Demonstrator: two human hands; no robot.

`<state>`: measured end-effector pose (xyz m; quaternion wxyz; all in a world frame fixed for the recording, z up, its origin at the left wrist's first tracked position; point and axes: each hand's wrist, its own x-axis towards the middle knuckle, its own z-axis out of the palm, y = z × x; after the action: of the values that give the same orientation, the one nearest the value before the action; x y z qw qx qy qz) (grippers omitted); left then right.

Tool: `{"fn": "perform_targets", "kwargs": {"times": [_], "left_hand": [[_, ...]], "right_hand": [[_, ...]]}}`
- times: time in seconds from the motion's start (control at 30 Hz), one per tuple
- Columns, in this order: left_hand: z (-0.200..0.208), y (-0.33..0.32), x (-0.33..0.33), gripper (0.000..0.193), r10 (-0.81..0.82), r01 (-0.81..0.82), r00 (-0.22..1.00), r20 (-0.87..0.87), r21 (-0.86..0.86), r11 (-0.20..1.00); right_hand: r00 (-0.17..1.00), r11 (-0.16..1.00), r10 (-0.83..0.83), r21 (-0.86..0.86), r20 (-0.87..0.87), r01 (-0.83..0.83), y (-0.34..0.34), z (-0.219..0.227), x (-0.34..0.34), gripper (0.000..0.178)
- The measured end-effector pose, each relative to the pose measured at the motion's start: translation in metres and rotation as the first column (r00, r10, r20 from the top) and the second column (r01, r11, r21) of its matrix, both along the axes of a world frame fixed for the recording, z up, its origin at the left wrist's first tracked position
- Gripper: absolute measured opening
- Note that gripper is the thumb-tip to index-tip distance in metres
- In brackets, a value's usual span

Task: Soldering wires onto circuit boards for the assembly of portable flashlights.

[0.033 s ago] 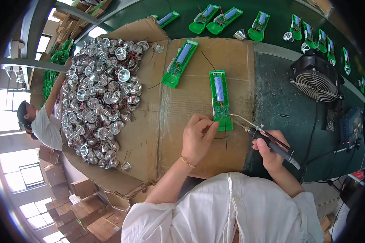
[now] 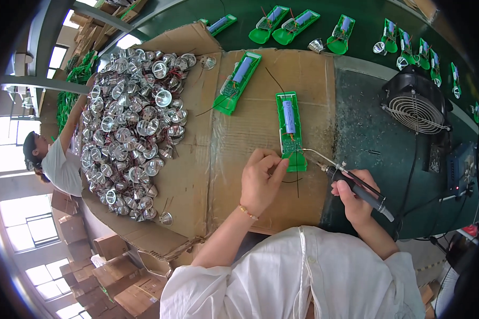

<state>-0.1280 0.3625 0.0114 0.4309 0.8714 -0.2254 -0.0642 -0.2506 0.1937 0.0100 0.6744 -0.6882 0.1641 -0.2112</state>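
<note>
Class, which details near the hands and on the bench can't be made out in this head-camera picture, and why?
All in the head view:
- What the left hand pinches: its thumb and fingers cover it.
- Part of the soldering tool's handle: behind the right hand's fingers.
- Individual joints on the circuit board: too small.
- Lower reflector cups: buried under upper ones.

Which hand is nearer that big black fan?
Right. The right hand holds a soldering tool, below and left of the fan; the left hand is farther left, at the green casing.
</note>
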Motion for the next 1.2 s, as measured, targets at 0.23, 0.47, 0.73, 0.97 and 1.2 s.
{"fn": "perform_targets", "kwargs": {"times": [0.23, 0.47, 0.73, 0.97, 1.2], "left_hand": [[0.001, -0.006, -0.002, 0.011, 0.016, -0.017, 1.0, 0.009, 0.014, 1.0], [-0.005, -0.006, 0.001, 0.012, 0.006, -0.005, 0.999, 0.042, -0.021, 1.0], [-0.002, -0.007, 0.003, 0.013, 0.022, -0.023, 0.999, -0.026, -0.019, 1.0], [-0.003, -0.007, 0.005, 0.015, 0.02, -0.02, 1.0, -0.012, -0.012, 1.0], [0.006, 0.018, 0.003, 0.028, -0.173, 0.184, 0.965, 0.199, -0.036, 0.982]], "right_hand": [[1.0, 1.0, 0.016, 0.016, -0.009, -0.016, 0.003, 0.0, 0.006, 0.018], [0.998, 0.999, 0.031, 0.009, -0.058, -0.031, 0.003, -0.001, 0.009, 0.014], [0.994, 0.97, -0.104, 0.22, -0.021, 0.106, 0.005, -0.003, 0.006, 0.017], [0.994, 0.973, -0.106, 0.205, -0.034, 0.111, 0.001, -0.005, 0.0, 0.017], [0.995, 0.974, -0.103, 0.203, -0.021, 0.105, -0.003, -0.005, -0.002, 0.017]]}}
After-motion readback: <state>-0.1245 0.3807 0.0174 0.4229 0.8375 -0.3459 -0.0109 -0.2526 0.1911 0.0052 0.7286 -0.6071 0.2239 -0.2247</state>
